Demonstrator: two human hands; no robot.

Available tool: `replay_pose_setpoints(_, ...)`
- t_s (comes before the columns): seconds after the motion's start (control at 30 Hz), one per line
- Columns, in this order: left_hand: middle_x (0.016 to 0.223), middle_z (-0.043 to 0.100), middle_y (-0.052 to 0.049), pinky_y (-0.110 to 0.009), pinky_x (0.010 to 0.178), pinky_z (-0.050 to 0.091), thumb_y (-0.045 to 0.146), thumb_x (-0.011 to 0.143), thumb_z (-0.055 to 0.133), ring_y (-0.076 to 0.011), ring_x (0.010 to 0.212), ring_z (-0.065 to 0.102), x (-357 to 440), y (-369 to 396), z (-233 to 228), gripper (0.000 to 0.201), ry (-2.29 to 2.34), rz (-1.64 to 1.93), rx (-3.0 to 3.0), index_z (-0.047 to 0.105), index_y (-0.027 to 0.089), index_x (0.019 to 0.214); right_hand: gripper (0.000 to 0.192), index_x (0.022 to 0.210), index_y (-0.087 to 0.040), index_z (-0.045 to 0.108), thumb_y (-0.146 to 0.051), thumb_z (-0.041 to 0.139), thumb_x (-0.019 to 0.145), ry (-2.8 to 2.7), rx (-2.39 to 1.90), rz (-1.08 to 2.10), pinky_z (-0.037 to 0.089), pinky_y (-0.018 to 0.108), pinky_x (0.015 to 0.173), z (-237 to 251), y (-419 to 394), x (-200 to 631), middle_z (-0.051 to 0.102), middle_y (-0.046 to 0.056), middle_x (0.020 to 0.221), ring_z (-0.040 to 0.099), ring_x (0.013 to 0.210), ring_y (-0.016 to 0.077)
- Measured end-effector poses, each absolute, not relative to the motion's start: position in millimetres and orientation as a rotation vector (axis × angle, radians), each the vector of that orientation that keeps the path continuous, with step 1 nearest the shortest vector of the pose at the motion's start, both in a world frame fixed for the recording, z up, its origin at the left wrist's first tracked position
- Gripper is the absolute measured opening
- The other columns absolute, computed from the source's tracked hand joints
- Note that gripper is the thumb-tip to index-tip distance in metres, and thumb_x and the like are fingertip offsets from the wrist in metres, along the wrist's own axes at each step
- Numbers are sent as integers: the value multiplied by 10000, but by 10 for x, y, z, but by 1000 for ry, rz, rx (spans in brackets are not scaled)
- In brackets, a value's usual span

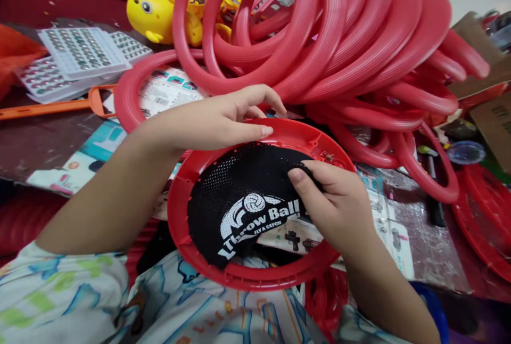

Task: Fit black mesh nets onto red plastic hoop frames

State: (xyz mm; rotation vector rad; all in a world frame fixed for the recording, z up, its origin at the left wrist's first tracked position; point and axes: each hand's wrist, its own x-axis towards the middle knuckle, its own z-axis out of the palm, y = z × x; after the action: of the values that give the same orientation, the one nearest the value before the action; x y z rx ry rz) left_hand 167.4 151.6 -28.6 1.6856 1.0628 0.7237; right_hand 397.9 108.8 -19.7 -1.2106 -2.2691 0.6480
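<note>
A red plastic ring frame [181, 189] lies tilted between my lap and the table edge. Black mesh fabric [239, 184] printed "Throw Ball" in white covers much of its opening, leaving a gap at the lower right. My left hand [243, 117] is at the far rim, thumb on the near side and curled fingers beyond it. Between thumb and fingers, my right hand [335, 200] pinches the right edge of the mesh. Small metal pieces [328, 157], perhaps screws, rest on the rim just beyond my right hand.
Behind the frame is a large pile of ribbed red rings [311, 67]. Yellow toy figures [149, 14] and clear trays of small round pieces [83, 51] are at the back left. An orange handle [48, 109] lies left; a hammer [433, 173] lies right, near red frames [485, 216].
</note>
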Motion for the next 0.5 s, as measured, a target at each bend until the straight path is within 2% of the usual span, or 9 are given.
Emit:
replay_pose_setpoints(0.1,1033,694,-22,-219,693,535,381,893,588,-132,844,658,1698,1476,-333,270,1081,782,1704,595,233,1120,192,852,-202,738,-280,594,953,-2292,-1195,281,465,255,610,-205,1081,3966,730,14,722,651,626,142)
replay_pose_setpoints(0.2,920,676,-4,-216,639,502,389,870,620,-127,770,627,1710,1448,-335,236,1112,839,1714,604,222,1036,147,913,-198,745,-256,614,945,-2292,-1161,39,467,279,599,-267,1092,3972,754,34,752,676,637,162)
replay_pose_setpoints(0.33,819,681,7,-230,641,476,349,839,649,-137,752,620,1709,1438,-322,148,1134,797,1807,677,204,859,118,962,-200,740,-240,631,939,-2294,-1084,-165,452,297,593,-354,1124,3976,737,32,724,665,629,166)
replay_pose_setpoints(0.5,676,617,19,-248,551,382,382,831,660,-129,630,559,1738,1423,-312,195,1224,737,1831,683,198,772,124,972,-193,735,-237,623,940,-2294,-1149,-237,466,321,620,-391,1150,3956,726,45,730,654,646,186)
